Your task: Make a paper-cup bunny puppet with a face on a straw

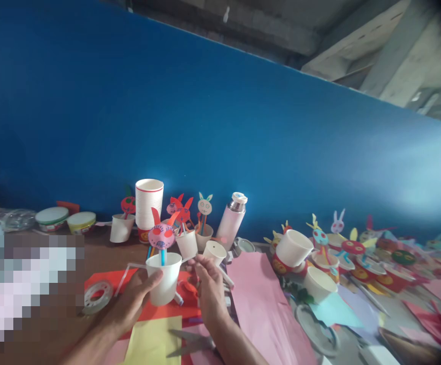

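My left hand (pixel 140 291) is closed round a white paper cup (pixel 164 281), thumb on its near side. A pink paper animal face (pixel 161 235) with red ears and red eyes stands above the cup on a blue straw (pixel 163 257). At the cup's right side my right hand (pixel 207 281) pinches the end of a thin white strip (pixel 187 259), which looks like a straw. A bent white straw-like piece (pixel 126 274) sticks out on the cup's left. Scissors (pixel 190 343) lie below my right hand, over yellow paper (pixel 154 339) and pink paper.
Behind stand a stack of paper cups (pixel 149 203), more cup puppets (pixel 204 208) and a pink thermos (pixel 231 220). A tape roll (pixel 98 298) lies left on red paper. Pink paper (pixel 260 299), a grey tape roll (pixel 315 329) and several puppets (pixel 321 241) are right. A blue wall (pixel 205 111) rises behind.
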### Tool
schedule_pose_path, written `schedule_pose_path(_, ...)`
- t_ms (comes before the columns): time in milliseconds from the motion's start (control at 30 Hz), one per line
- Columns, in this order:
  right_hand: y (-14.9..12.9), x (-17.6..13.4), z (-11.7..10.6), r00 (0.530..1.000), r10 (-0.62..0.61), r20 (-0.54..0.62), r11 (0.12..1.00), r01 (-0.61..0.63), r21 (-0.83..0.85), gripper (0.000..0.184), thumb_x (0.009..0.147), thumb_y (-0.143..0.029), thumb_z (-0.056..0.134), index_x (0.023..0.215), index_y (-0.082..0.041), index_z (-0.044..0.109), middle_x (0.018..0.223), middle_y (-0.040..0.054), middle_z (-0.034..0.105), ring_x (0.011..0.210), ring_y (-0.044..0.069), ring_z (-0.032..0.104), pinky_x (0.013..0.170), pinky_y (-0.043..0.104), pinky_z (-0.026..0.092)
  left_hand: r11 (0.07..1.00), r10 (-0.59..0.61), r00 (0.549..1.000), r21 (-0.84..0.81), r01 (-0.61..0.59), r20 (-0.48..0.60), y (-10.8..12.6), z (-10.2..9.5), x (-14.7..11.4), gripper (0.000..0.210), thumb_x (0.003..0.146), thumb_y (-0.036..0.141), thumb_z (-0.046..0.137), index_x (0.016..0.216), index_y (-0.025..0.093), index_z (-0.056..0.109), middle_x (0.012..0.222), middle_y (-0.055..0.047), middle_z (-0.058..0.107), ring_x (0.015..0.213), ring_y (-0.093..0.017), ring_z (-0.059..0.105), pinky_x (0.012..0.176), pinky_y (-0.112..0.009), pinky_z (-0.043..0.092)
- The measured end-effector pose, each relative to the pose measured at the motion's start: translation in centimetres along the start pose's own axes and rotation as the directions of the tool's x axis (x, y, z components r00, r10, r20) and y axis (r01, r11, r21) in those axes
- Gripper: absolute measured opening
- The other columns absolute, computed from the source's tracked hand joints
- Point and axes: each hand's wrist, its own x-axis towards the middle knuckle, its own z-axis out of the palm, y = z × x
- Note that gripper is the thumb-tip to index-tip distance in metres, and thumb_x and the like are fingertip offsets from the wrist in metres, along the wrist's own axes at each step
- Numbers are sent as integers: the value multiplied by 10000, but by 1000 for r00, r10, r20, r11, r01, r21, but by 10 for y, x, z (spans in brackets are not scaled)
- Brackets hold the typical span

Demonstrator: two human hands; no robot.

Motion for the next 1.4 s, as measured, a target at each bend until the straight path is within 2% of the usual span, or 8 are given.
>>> schedule_pose_path(133,0,-1,-1,998,36,58,997,-32,-67,186,657,-223,638,831,-171,596,795,26,661,652,123,588,547,210,448,1000,11,1000,4,-11,-28,7,-2,1,393,620,400,757,921,156,690,785,-55,721,712,-198,639,616,-263,477)
schedule_pose_path(267,1,-2,1,992,62,111,985,-43,-166,181,618,-233,681,762,-161,599,719,9,645,611,120,592,527,202,427,1000,11,994,17,-9,-112,11,-5,4,524,526,429,804,948,146,677,710,-44,713,709,-221,646,605,-273,478)
schedule_pose_path(467,4,-2,-1,988,72,134,991,-56,-124,210,645,-314,675,758,-152,603,667,8,639,587,117,583,512,201,413,1000,12,998,13,-11,-68,3,-20,9,525,647,409,733,1086,145,614,887,-95,723,877,-272,642,641,-302,486)
schedule_pose_path(667,11,-2,-2,984,75,162,988,-51,-148,205,661,-326,684,730,-148,610,662,9,640,553,104,572,485,186,380,1000,17,992,-3,-18,-121,4,-22,7,586,648,319,747,1177,163,551,941,-80,721,933,-272,637,729,-319,494)
schedule_pose_path(800,11,-3,-2,985,41,169,990,-17,-141,298,660,-430,696,735,-154,611,692,22,651,589,126,597,557,231,438,1000,29,988,17,-27,-149,4,-23,8,585,593,316,781,1119,150,588,931,-79,722,913,-276,645,715,-312,500)
schedule_pose_path(933,10,-3,-4,985,33,167,985,-4,-173,294,679,-430,687,744,-151,621,729,30,662,648,140,620,652,257,455,1000,29,990,11,-28,-138,6,-23,7,505,619,332,763,1057,137,606,880,-77,726,887,-279,651,700,-329,508)
schedule_pose_path(1167,10,-1,-8,976,-64,209,977,104,-188,201,752,-349,618,758,-148,623,677,5,640,581,103,562,582,207,413,1000,-18,996,-20,17,-86,12,-19,1,500,637,337,748,1084,165,604,791,-46,727,824,-258,663,658,-316,507)
schedule_pose_path(1400,1,-4,-2,982,-27,186,980,62,-187,220,718,-368,648,705,-152,604,621,-4,615,535,102,535,558,210,407,998,-55,992,-25,53,-112,20,-11,-3,434,563,383,783,930,182,665,718,-41,707,713,-240,650,573,-297,480)
